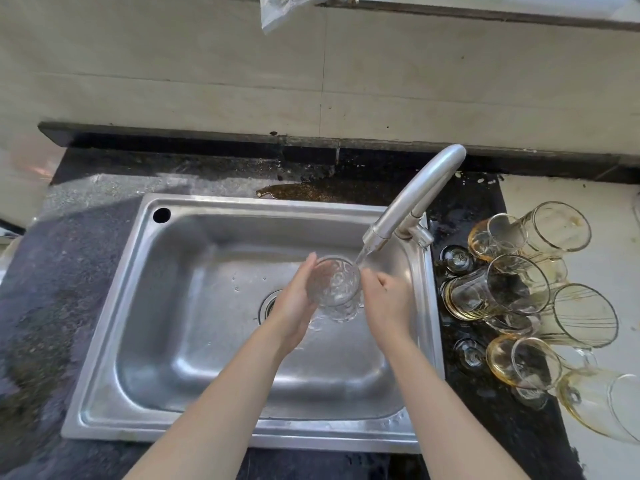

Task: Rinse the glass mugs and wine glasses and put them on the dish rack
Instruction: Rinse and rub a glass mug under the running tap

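Over the steel sink (pixel 145 334) I hold a clear patterned glass (pixel 334 287) upright under the running tap (pixel 412 206). My left hand (pixel 294 303) cups its left side with fingers curved round it. My right hand (pixel 388 299) grips its right side. Water streams from the spout onto the glass rim at the right. Several glass mugs and wine glasses (pixel 519 292), some amber-tinted, stand and lie crowded on the counter right of the sink. No dish rack is in view.
Dark wet stone counter (pixel 62 271) surrounds the sink. The drain (pixel 270 303) lies just left of my left hand. A tiled wall rises behind. A plastic bag (pixel 280 10) hangs at the top. A pale surface (pixel 606 271) lies at far right.
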The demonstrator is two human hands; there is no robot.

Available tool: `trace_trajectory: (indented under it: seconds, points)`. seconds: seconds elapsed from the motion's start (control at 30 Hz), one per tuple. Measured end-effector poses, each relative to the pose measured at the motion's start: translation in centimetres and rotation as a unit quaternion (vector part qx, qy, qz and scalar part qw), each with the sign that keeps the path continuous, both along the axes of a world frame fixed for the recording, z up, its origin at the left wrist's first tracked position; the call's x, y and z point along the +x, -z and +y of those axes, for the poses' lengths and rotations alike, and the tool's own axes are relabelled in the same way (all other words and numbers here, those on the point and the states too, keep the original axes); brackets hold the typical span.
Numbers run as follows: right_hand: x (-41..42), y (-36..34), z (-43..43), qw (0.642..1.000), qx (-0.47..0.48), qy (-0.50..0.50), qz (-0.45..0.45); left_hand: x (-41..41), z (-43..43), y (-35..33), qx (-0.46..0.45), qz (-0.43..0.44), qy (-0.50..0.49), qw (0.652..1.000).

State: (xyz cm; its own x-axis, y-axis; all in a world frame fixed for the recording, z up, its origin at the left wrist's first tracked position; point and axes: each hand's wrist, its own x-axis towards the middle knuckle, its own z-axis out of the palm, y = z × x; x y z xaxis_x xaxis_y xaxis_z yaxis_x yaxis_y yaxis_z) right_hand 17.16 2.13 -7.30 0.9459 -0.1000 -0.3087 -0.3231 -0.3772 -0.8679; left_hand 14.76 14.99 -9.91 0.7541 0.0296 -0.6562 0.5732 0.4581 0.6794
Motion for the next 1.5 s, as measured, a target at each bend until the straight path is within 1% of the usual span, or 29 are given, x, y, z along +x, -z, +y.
trace_trajectory:
  seconds: [0.1,0.23,0.3,0.37,0.5,0.57,0.63,0.67,0.7,0.77,0.83,0.9,0.97,1.0,1.03,1.1,1.13,1.17,1.2,1.23,1.27,1.33,1.37,1.43,1.5]
  points:
    - [0.8,0.5,-0.8,1.000,0.008,0.015,0.001,0.4,-0.2,-0.2,-0.008,0.004,0.011,1.000]
    - [0.5,0.6,-0.3,1.000,0.019,-0.015,0.008,0.5,-0.3,0.0,-0.023,0.017,-0.039,0.999]
    - [1.0,0.6,0.0,0.999,0.040,0.009,0.006,0.5,-0.1,0.3,-0.025,0.006,-0.038,0.999]
    - [1.1,0.6,-0.3,0.999,0.042,0.027,0.010,0.4,-0.1,0.0,-0.027,0.001,-0.026,0.999]
    - [0.9,0.2,0.5,0.999,0.051,-0.019,0.003,0.5,-0.2,-0.5,-0.034,-0.024,-0.061,0.997]
    - [1.6,-0.1,1.0,0.999,0.052,-0.007,0.013,0.5,-0.1,-0.3,-0.043,-0.031,-0.075,0.996]
    - [1.9,-0.1,0.9,0.999,0.027,0.017,0.034,0.6,0.0,-0.4,-0.038,-0.015,-0.071,0.997]
    - [2.0,-0.2,0.8,0.999,0.008,0.011,0.044,0.5,0.0,-0.4,-0.027,-0.007,-0.060,0.998]
    - [2.1,-0.3,0.9,0.998,-0.010,-0.003,0.059,0.5,-0.2,-0.5,-0.022,0.000,-0.058,0.998]
    - [2.9,-0.5,1.4,0.992,-0.044,-0.043,0.112,0.2,-0.3,-0.1,-0.025,0.005,-0.083,0.996]
    - [4.0,-0.8,2.0,0.981,-0.076,-0.095,0.153,-0.2,-0.4,0.2,-0.036,-0.015,-0.088,0.995]
    - [4.6,-1.3,2.4,0.971,-0.120,-0.151,0.139,-0.5,-0.7,-0.1,-0.031,-0.005,-0.099,0.995]
    - [4.4,-2.3,2.8,0.954,-0.171,-0.229,0.088,-0.3,-1.2,-0.2,-0.014,0.036,-0.146,0.989]
    - [4.1,-2.8,3.1,0.948,-0.182,-0.256,0.060,0.0,-1.3,-0.2,-0.023,0.062,-0.170,0.983]
    - [3.7,-3.3,3.4,0.942,-0.192,-0.272,0.028,0.3,-1.4,-0.3,-0.056,0.081,-0.187,0.977]
    - [2.5,-3.8,3.9,0.949,-0.185,-0.255,-0.024,1.2,-1.1,-1.1,-0.127,0.122,-0.200,0.964]
    - [2.2,-3.8,4.0,0.956,-0.181,-0.228,-0.043,1.5,-0.9,-1.6,-0.149,0.134,-0.205,0.958]
    - [2.1,-3.8,4.0,0.951,-0.204,-0.221,-0.065,1.8,-0.7,-1.6,-0.159,0.138,-0.202,0.956]
    - [2.2,-3.7,4.1,0.954,-0.212,-0.204,-0.050,2.0,-0.5,-1.6,-0.146,0.137,-0.192,0.961]
    - [2.6,-3.3,4.0,0.946,-0.237,-0.219,-0.024,2.1,-0.5,-1.6,-0.137,0.128,-0.173,0.967]
    - [3.1,-2.9,3.8,0.948,-0.236,-0.212,0.011,2.0,-0.5,-1.8,-0.120,0.115,-0.156,0.974]
    - [4.2,-2.5,3.8,0.969,-0.177,-0.162,0.065,1.9,-0.7,-1.9,-0.129,0.110,-0.117,0.979]
    - [4.2,-2.6,3.8,0.972,-0.174,-0.137,0.071,1.9,-0.8,-1.9,-0.131,0.111,-0.098,0.980]
    - [3.5,-2.4,3.8,0.957,-0.243,-0.158,0.026,2.1,-0.7,-2.3,-0.132,0.106,-0.065,0.983]
    - [2.3,-2.4,3.2,0.942,-0.288,-0.174,-0.013,2.2,-0.7,-2.7,-0.125,0.123,-0.054,0.983]
